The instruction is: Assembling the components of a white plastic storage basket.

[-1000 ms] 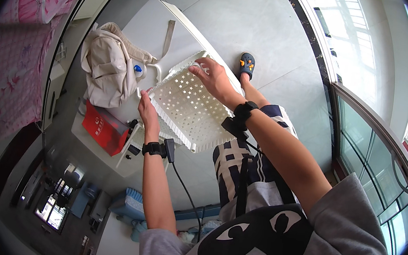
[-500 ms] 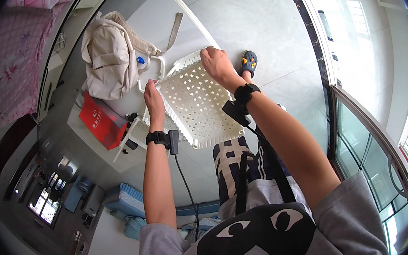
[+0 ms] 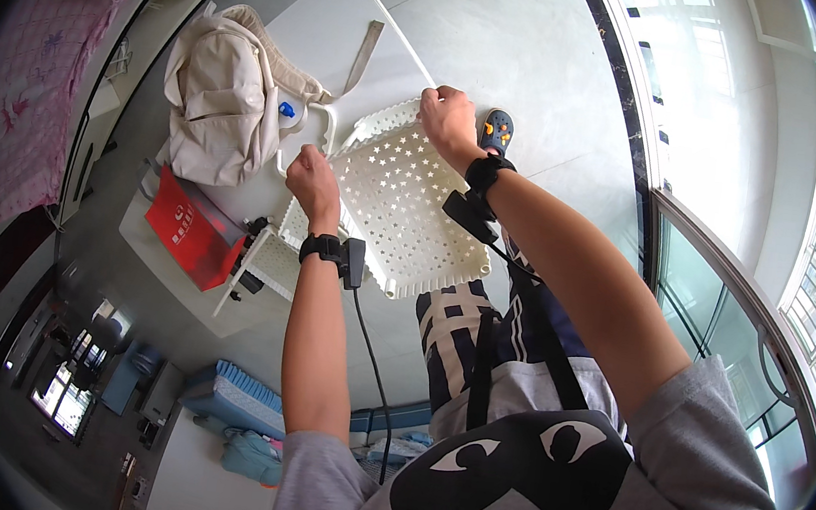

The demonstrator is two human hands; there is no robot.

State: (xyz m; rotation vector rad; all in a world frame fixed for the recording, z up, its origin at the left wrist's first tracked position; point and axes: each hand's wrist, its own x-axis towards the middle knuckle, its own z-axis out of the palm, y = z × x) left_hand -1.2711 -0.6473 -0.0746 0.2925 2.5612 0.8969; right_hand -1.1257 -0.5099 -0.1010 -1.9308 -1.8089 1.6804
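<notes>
A white plastic shelf basket point(image 3: 396, 198), its base dotted with star-shaped holes, is tilted in front of me with its scalloped near rim by my legs. My left hand point(image 3: 313, 186) is closed at its left far corner, next to a curved white frame piece; the fingertips are partly hidden. My right hand point(image 3: 449, 123) is closed round the far right rim, close to the edge of a white table point(image 3: 319, 23). Below and left of the basket, part of another white perforated tier point(image 3: 278, 262) shows.
A cream backpack point(image 3: 220, 98) lies on the table with a strap stretched out. Beside it are a blue-capped item point(image 3: 287, 109) and a red bag point(image 3: 191, 232). A dark clog point(image 3: 497, 130) on a foot shows at the right. Glass sliding doors point(image 3: 725, 301) line the right side.
My view has shifted slightly. My left hand has turned a little at the basket's corner, and my right hand has moved slightly right along with the rim. Both hands stay closed.
</notes>
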